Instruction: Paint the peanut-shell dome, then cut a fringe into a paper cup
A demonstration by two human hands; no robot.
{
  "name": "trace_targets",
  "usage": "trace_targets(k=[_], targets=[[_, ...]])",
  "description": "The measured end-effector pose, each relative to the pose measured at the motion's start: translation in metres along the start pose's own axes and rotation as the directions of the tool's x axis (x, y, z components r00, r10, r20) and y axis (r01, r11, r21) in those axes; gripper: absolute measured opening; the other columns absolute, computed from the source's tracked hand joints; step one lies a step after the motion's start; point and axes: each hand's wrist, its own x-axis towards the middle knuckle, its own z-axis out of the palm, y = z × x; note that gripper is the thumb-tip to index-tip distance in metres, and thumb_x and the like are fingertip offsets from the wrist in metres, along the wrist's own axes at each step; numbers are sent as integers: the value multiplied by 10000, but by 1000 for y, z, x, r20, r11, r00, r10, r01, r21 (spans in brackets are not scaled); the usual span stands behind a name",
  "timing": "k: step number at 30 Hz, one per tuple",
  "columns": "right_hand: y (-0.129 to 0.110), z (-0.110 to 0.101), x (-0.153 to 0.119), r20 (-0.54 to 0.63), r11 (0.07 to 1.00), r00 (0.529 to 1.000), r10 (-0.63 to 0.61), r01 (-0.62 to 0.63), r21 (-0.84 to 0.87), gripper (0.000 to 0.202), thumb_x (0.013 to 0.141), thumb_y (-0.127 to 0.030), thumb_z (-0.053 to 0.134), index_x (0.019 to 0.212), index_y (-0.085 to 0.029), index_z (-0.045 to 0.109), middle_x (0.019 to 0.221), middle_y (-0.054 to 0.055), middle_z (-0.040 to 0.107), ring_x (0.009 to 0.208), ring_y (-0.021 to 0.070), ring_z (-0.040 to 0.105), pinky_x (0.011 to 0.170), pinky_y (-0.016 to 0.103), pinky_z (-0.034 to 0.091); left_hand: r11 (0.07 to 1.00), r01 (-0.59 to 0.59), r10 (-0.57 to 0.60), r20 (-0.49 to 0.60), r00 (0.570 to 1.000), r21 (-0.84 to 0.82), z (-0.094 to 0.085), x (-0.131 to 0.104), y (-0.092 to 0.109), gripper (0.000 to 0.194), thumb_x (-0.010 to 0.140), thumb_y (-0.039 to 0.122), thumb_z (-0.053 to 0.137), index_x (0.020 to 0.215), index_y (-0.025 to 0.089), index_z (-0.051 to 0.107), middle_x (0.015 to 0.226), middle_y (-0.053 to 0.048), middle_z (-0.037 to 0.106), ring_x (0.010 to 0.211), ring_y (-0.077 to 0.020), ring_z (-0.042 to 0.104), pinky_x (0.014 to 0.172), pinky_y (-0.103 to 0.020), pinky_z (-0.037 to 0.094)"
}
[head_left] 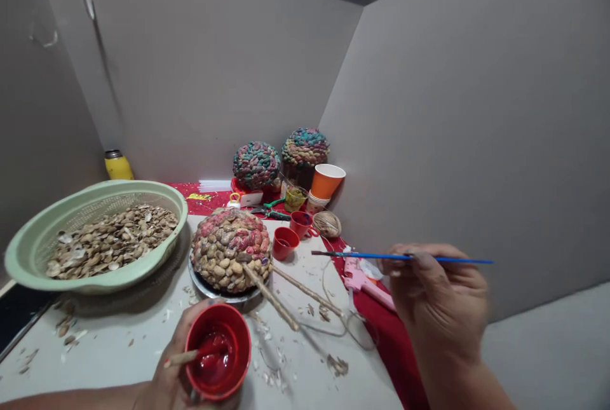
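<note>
On white surface (121, 346) has green basket (102, 284) of shells (117, 238) at left and partly red shell-covered ball (231, 251) in metal dish (245, 299), grips red paint cup (218, 353) nearer in curled left hand (168, 359), pinches thin blue brush (366, 256) clear of ball in right hand (441, 302).

The ball (231, 248) lies in a dish (229, 297), the basket (102, 286) (shells (117, 238) inside) left of it, two cups (286, 246) right.
</note>
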Motion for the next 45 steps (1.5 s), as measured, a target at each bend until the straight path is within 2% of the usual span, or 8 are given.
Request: trace_targets(k=[2, 6, 13, 16, 19, 27, 37, 45], targets=[[-14, -6, -13, -14, 1000, 1000, -18, 18, -4, 193, 761, -350, 931, 747, -247, 769, 601, -25, 695, 492, 126, 617, 471, 237, 511, 995, -77, 68, 142, 988, 61, -1, 5, 3, 627, 419, 243, 957, 1010, 266, 751, 928, -76, 827, 802, -331, 802, 729, -424, 697], [-35, -16, -43, -10, 1000, 1000, -25, 25, -1, 147, 814, -314, 887, 783, -240, 764, 576, -32, 665, 501, 125, 590, 531, 262, 532, 922, -323, 205, 437, 876, 215, 1, 7, 2, 630, 593, 151, 789, 1187, 259, 608, 978, -29, 819, 841, -253, 801, 803, -332, 671], [-42, -27, -68, -160, 999, 987, -27, 23, -28, 206, 751, -366, 938, 788, -230, 787, 568, -27, 668, 509, 115, 625, 523, 243, 560, 912, -278, 28, 630, 776, 302, 1, 9, -8, 532, 695, 162, 728, 1197, 230, 568, 1053, -38, 753, 946, -232, 723, 888, -333, 601], [-34, -29, -67, -223, 999, 974, -34, 32, -12, 231, 717, -370, 958, 795, -220, 801, 599, -18, 704, 496, 111, 653, 509, 230, 577, 885, -327, 34, 653, 756, 332, 0, 16, -12, 595, 649, 143, 747, 1224, 222, 617, 1181, -72, 717, 1087, -272, 685, 973, -370, 562], [-24, -33, -67, -234, 1000, 972, -12, 8, -18, 239, 722, -375, 954, 799, -208, 800, 589, -16, 705, 488, 113, 662, 493, 218, 575, 855, -376, 57, 656, 752, 357, 3, 21, -11, 587, 625, 142, 752, 1200, 216, 660, 1203, -88, 711, 1127, -295, 672, 1000, -394, 551], [-4, -48, -69, -272, 998, 962, 28, -42, -48, 273, 728, -383, 945, 817, -179, 787, 603, -5, 709, 479, 135, 674, 489, 245, 589, 859, -318, 4, 617, 787, 401, 13, 22, -6, 467, 716, 302, 798, 1152, 197, 669, 1106, -74, 763, 1028, -259, 714, 963, -359, 575], [5, -47, -67, -279, 997, 960, -6, -14, -72, 284, 796, -425, 891, 914, -182, 803, 676, 44, 787, 536, 182, 728, 489, 268, 591, 798, -399, 12, 650, 760, 452, 16, 22, -8, 392, 758, 319, 812, 1116, 205, 698, 1123, -83, 781, 1026, -252, 729, 965, -343, 584], [17, -59, -85, -231, 959, 973, -18, -49, -279, 245, 819, -338, 876, 970, -168, 785, 816, 64, 814, 605, 181, 747, 618, 305, 647, 798, -307, 56, 444, 894, 518, -17, 19, 13, 465, 741, 308, 795, 1180, 204, 683, 1161, -108, 781, 1052, -266, 742, 958, -342, 601]])
